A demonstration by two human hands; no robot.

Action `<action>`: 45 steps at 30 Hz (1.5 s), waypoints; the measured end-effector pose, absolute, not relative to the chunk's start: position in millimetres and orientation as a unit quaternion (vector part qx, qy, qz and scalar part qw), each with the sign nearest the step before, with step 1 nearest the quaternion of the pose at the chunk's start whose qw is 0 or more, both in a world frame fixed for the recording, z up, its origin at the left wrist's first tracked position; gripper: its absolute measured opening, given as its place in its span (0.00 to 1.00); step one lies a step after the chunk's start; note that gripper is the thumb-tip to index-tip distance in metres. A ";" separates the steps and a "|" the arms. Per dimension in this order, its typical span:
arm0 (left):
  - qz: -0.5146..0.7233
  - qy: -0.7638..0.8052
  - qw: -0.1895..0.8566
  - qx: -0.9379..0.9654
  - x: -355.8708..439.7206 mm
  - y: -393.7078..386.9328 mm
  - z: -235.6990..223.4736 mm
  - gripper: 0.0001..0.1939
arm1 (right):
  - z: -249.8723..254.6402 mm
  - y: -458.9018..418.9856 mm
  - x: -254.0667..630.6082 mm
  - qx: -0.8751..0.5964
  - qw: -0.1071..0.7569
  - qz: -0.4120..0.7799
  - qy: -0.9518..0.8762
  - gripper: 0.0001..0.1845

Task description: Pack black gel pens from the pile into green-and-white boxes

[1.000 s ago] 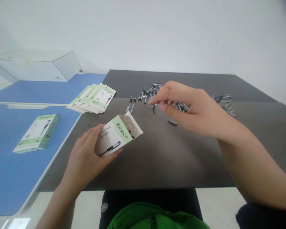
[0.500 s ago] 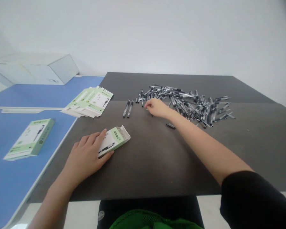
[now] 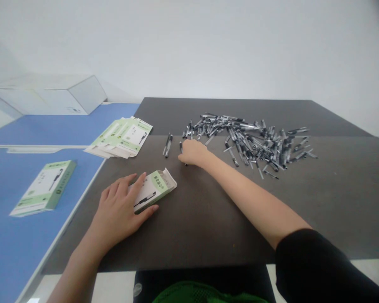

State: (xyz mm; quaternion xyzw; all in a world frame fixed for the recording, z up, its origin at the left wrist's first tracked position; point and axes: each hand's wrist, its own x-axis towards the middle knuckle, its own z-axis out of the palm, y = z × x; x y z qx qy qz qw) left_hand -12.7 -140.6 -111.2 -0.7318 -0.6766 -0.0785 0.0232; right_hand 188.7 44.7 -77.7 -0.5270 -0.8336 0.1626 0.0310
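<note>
My left hand (image 3: 120, 208) lies on an open-flapped white and green cardboard pen box (image 3: 153, 190), fingers spread over it and thumb along its lower side. The box's flap stands open at the far end, and its inside is hidden. My right hand (image 3: 192, 153) is closed around a black pen (image 3: 181, 147), whose ends show on both sides of the fingers. It is just left of a loose pile of black and silver pens (image 3: 249, 145). Two pens (image 3: 167, 145) lie side by side between my hands and the stack of boxes.
A stack of flat green and white boxes (image 3: 120, 136) lies at the dark table's (image 3: 334, 198) left edge. A closed box (image 3: 44, 188) sits on the adjoining blue table (image 3: 34, 130). A large transparent case (image 3: 47, 96) stands beyond it.
My right hand has moved left and slightly nearer, away from the pile, and now closes around a pen. My left hand stays on the box, which has shifted little.
</note>
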 end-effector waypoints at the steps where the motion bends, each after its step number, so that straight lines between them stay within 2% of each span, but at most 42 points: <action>1: -0.124 -0.675 0.022 -0.727 -10.3 -142.4 -108.5 0.42 | -72.4 34.9 198.1 -0.522 0.038 0.160 -0.837 0.15; 4: -0.291 -0.668 -0.045 -0.683 8.0 -146.9 -94.9 0.33 | -54.5 -6.1 224.6 -0.461 0.092 0.177 -0.865 0.15; 7: -0.405 -0.626 -0.223 -0.628 38.8 -145.0 -80.9 0.30 | -40.3 -55.0 241.0 -0.375 0.145 0.232 -0.886 0.13; 10: -0.433 -0.565 -0.399 -0.578 65.6 -135.8 -75.4 0.25 | -34.0 -84.2 244.7 -0.304 0.116 0.230 -0.917 0.13; 13: -0.524 -0.532 -0.483 -0.459 72.8 -125.5 -75.3 0.20 | -33.8 -68.0 237.6 -0.267 0.079 0.260 -0.925 0.17; 15: -0.592 -0.517 -0.484 -0.385 66.4 -120.7 -75.1 0.18 | -36.3 -33.1 226.0 -0.285 0.117 0.279 -0.910 0.21; 17: -0.628 -0.506 -0.476 -0.349 55.9 -118.4 -74.8 0.16 | -41.1 10.5 208.0 -0.322 0.161 0.240 -0.901 0.17; 19: -0.638 -0.502 -0.475 -0.339 46.6 -118.9 -75.5 0.17 | -47.9 51.2 185.2 -0.399 0.139 0.205 -0.883 0.15; 24: -0.620 -0.508 -0.501 -0.327 38.1 -125.8 -85.2 0.18 | -67.2 102.4 134.5 -0.493 0.092 0.197 -0.843 0.19; 33: -0.614 -0.528 -0.493 -0.318 43.5 -129.4 -95.0 0.20 | -90.9 104.7 113.0 -0.544 0.051 0.183 -0.817 0.22; 37: -0.605 -0.499 -0.511 -0.352 52.9 -131.2 -94.9 0.17 | -91.6 101.2 115.2 -0.543 0.044 0.177 -0.819 0.22; 41: -0.596 -0.455 -0.538 -0.385 57.5 -136.1 -95.8 0.10 | -79.6 87.9 124.9 -0.526 0.078 0.170 -0.830 0.16; 45: -0.562 -0.440 -0.562 -0.417 56.7 -140.7 -97.5 0.10 | -52.2 53.8 152.6 -0.491 0.150 0.169 -0.841 0.14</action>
